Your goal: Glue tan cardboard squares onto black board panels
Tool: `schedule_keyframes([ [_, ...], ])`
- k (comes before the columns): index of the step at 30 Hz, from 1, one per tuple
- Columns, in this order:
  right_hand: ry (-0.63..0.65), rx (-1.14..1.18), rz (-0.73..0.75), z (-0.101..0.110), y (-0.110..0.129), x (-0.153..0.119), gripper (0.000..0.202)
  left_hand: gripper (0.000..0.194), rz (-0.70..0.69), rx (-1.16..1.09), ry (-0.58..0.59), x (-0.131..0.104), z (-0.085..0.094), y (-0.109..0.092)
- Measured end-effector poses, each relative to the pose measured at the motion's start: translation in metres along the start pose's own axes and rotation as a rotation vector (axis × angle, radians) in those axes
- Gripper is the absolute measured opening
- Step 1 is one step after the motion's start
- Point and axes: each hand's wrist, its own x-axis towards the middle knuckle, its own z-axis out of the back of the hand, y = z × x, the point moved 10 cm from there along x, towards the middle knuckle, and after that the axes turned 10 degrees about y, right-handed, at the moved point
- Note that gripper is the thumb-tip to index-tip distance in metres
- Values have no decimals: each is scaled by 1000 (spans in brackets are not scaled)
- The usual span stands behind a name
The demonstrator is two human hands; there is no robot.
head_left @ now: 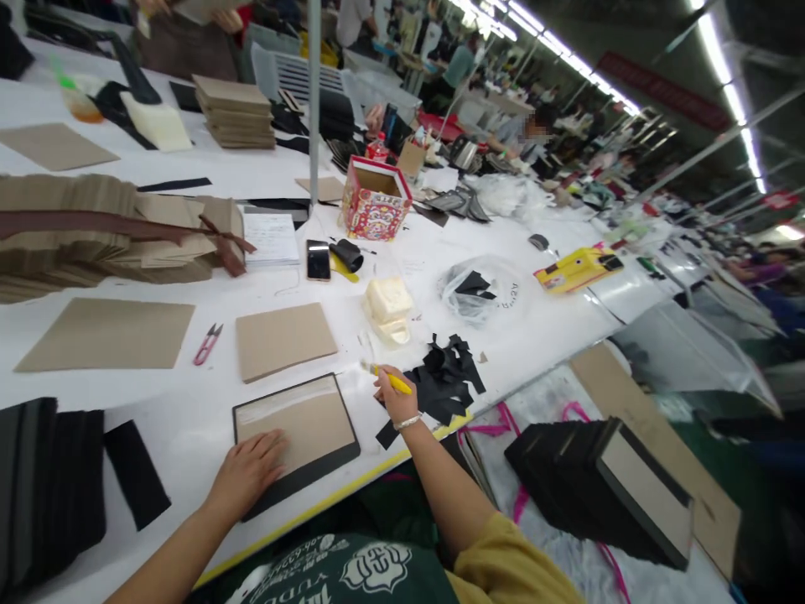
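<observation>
A tan board with a black border lies near the table's front edge, a wet-looking pale strip along its far side. Flat on its left part rests my left hand, fingers spread. My right hand is closed around a yellow-handled brush, just right of the board; the bristles point left. Black fabric strips lie beside and beyond that hand. Farther back stands a cream-coloured container. Behind the bordered board is a plain tan board, with pink snips to its left.
Black stacked pieces stand at the left, below a long stack of tan boards. A red patterned box, a phone and a plastic bag lie farther back. Black-covered boards stand at the right.
</observation>
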Motion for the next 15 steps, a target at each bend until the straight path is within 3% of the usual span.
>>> schedule_keyframes([
  [3, 27, -128, 29, 30, -3, -25, 35, 35, -12, 32, 45, 6, 1, -2],
  [5, 64, -378, 25, 34, -16, -46, 28, 34, -19, 46, 57, 8, 2, -3],
  [9, 153, -877, 87, 2, -52, -88, 24, 35, -33, 49, 25, 9, 4, -3],
  [12, 108, -982, 147, -18, -68, -102, 20, 35, -45, 35, -3, 10, 4, -3],
  [15, 33, -1028, 216, -19, -65, -90, 19, 35, -51, 18, -13, 11, 5, -2],
])
